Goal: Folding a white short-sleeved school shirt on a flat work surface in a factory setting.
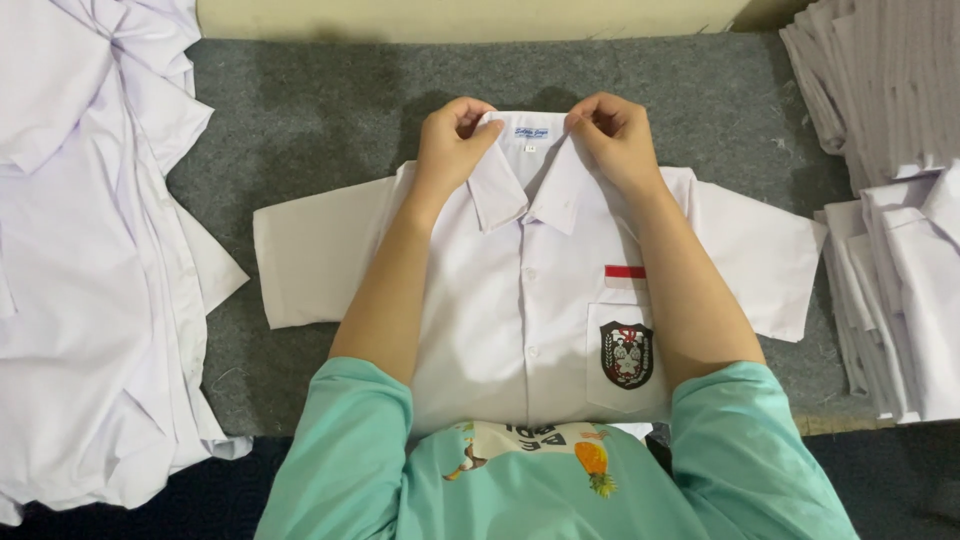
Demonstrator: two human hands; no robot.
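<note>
Grey felt covers the desk (300,110), with loose white cloth (80,260) heaped at left and folded shirts (900,250) stacked at right. Between them lies a white shirt (520,300), front up. Left hand (452,140) and right hand (615,135) fingers pinch its collar (525,170).

Soft, even overhead light, dim at the bottom edge. Focus is sharp (slight softness toward corners). Faint shadows only.

Grey felt-covered table (300,110), cream wall (450,18) behind it, dark floor (900,480) below, soft even light
</note>
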